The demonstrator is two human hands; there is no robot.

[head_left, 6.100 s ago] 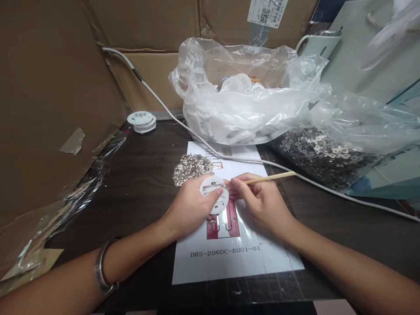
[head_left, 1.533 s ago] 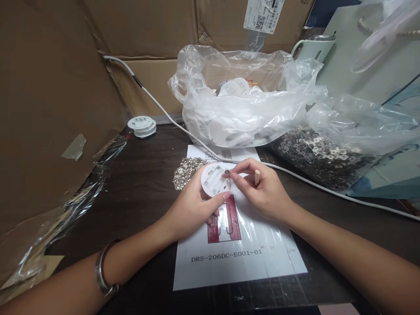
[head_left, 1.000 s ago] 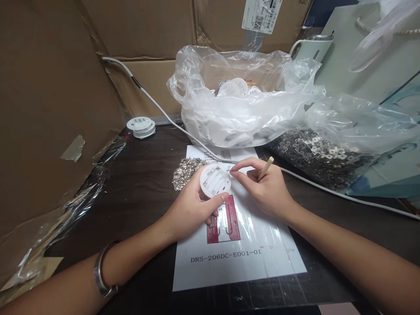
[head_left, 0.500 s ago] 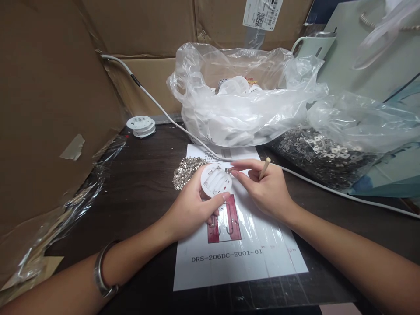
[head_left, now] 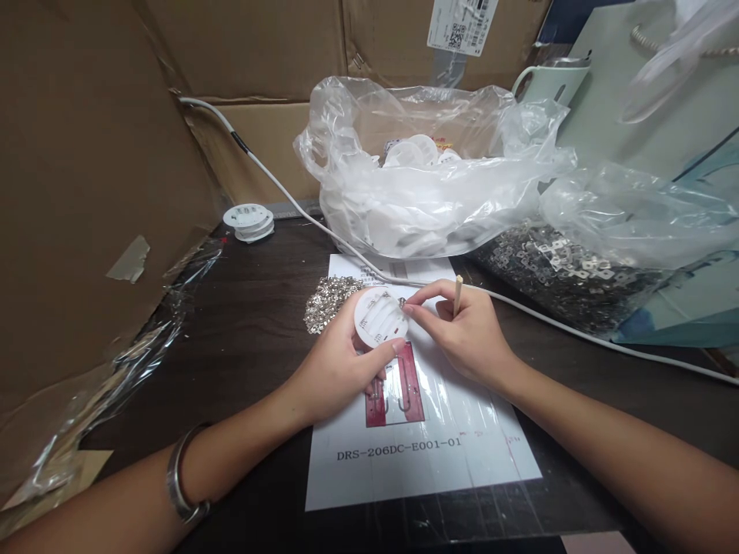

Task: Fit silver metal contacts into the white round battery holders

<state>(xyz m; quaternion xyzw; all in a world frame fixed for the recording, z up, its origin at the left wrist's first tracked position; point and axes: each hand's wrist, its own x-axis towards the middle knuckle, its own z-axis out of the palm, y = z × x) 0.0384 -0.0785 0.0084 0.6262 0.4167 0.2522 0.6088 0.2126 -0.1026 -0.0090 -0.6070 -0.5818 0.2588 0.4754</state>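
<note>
1. Risk: sm. silvery metal piece [head_left: 402, 302], ctr of frame, could be slipping if the R hand [head_left: 462, 327] is pinching too lightly, & be landing on the white printed paper sheet [head_left: 427, 477] below.
2. Risk: thin pale wooden stick [head_left: 458, 294], standing nearly upright from the R hand, might be tipping or getting in the way if that grip is shifting.
3. L hand [head_left: 340, 369], ctr: gripping a round white plastic disc [head_left: 378, 319], thumb pressing its lower-right edge; forearm's reaching in from lower left.
4. R hand, right of ctr: thumb & index pinching the piece at disc's right edge, can't tell if touching; forearm's slanting in from lower right.
</note>
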